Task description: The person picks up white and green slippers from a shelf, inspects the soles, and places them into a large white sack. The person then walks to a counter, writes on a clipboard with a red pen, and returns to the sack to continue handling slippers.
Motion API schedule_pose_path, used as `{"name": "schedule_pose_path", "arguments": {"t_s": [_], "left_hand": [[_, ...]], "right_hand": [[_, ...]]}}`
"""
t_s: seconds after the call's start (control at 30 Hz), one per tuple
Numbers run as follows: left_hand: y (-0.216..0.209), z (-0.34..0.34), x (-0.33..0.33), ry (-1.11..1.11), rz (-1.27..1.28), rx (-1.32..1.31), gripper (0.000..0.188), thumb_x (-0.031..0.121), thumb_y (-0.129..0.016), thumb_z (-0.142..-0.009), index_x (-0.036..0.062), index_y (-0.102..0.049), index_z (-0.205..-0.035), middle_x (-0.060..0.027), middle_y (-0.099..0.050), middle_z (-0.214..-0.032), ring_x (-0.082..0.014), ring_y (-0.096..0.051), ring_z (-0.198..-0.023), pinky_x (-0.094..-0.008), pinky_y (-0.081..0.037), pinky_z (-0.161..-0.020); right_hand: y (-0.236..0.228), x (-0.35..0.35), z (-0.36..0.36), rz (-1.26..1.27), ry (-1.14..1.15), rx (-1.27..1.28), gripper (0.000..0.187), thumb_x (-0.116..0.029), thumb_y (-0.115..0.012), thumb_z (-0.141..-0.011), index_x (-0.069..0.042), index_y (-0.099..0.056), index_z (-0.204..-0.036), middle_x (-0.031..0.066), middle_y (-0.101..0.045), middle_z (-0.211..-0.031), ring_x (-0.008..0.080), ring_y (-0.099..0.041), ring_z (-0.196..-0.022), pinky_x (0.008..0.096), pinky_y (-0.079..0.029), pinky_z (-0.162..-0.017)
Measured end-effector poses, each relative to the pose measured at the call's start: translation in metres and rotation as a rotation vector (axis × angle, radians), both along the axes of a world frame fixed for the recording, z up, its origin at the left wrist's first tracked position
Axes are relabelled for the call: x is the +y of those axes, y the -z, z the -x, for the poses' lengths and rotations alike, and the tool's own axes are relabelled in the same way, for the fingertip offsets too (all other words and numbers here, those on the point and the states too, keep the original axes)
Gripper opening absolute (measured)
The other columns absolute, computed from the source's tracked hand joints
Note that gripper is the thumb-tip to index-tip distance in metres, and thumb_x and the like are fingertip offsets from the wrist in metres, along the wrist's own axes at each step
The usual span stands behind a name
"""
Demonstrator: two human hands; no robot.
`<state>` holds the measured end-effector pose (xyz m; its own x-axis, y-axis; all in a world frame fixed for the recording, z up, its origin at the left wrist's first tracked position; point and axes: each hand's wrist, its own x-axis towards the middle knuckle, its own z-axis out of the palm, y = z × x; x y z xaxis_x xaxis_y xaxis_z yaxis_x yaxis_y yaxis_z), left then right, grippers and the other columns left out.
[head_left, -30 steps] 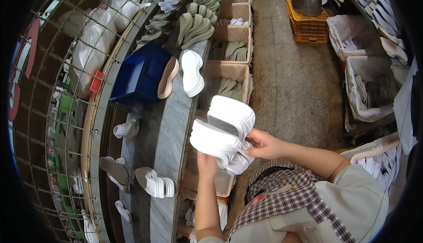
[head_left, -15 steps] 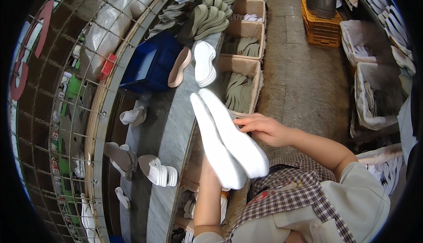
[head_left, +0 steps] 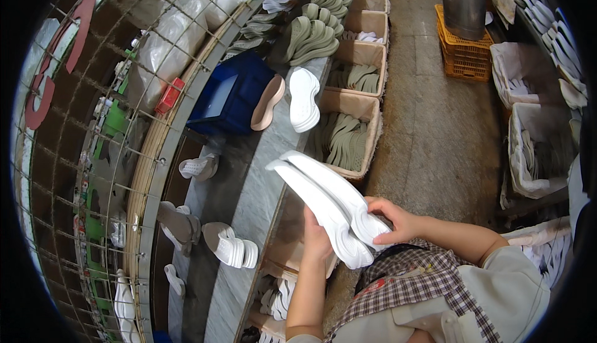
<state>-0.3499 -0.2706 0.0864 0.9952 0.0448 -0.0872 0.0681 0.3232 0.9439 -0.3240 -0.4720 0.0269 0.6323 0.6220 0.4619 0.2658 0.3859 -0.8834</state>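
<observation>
Two long white shoe soles, a left one [head_left: 320,212] and a right one [head_left: 336,184], lie side by side in front of me, their narrow ends pointing up and left. My left hand [head_left: 317,240] wraps the left sole from its outer side, fingers partly hidden behind it. With thumb and fingers, my right hand [head_left: 396,220] grips the thick end of the right sole. Beyond them, a stack of white soles [head_left: 304,100] lies on the grey bench top [head_left: 249,194], next to a beige sole [head_left: 268,102].
A blue crate [head_left: 211,110] stands behind the beige sole. Grey-green soles [head_left: 311,41] are piled farther along. Lined bins [head_left: 375,119] of soles line the bench's right side. More white soles [head_left: 231,245] sit nearer left. Wire mesh [head_left: 93,175] closes off the left; a metal bucket [head_left: 463,4] tops yellow crates.
The soles have come lower and nearer my body. My right hand has moved down from the sole's side to grip its thick end. The view has shifted slightly.
</observation>
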Motion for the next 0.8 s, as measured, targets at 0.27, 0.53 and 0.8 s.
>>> {"name": "schedule_pose_path", "arguments": {"t_s": [0.27,0.53,0.8], "left_hand": [[0.021,0.012,0.017,0.013,-0.129,0.010,0.057,0.010,-0.072,-0.078,-0.0009,-0.045,-0.127,-0.0118,-0.055,-0.119,-0.0207,-0.055,-0.106,-0.0343,-0.047,-0.090],[0.027,0.020,0.009,-0.001,-0.579,-0.268,0.064,0.013,-0.076,-0.072,0.0000,-0.043,-0.125,-0.0135,-0.054,-0.118,-0.0255,-0.052,-0.110,-0.0375,-0.042,-0.093],[0.050,0.020,0.008,-0.118,-0.813,-0.356,0.061,0.018,-0.075,-0.066,0.0014,-0.048,-0.119,-0.0169,-0.051,-0.116,-0.0332,-0.050,-0.108,-0.0390,-0.039,-0.093]], "right_hand": [[0.006,0.004,0.001,-0.006,0.176,-0.411,0.062,-0.020,-0.074,-0.069,-0.003,-0.041,-0.119,0.0255,-0.034,-0.138,0.0407,-0.033,-0.129,0.0465,-0.027,-0.106],[0.018,0.004,0.003,0.205,0.283,-0.264,0.087,-0.025,-0.078,-0.068,-0.003,-0.031,-0.139,0.0163,-0.042,-0.134,0.0321,-0.040,-0.124,0.0433,-0.030,-0.104],[0.031,0.005,0.001,0.080,0.185,-0.069,0.084,-0.022,-0.078,-0.070,-0.005,-0.033,-0.139,0.0143,-0.042,-0.134,0.0292,-0.040,-0.125,0.0404,-0.032,-0.104]]}}
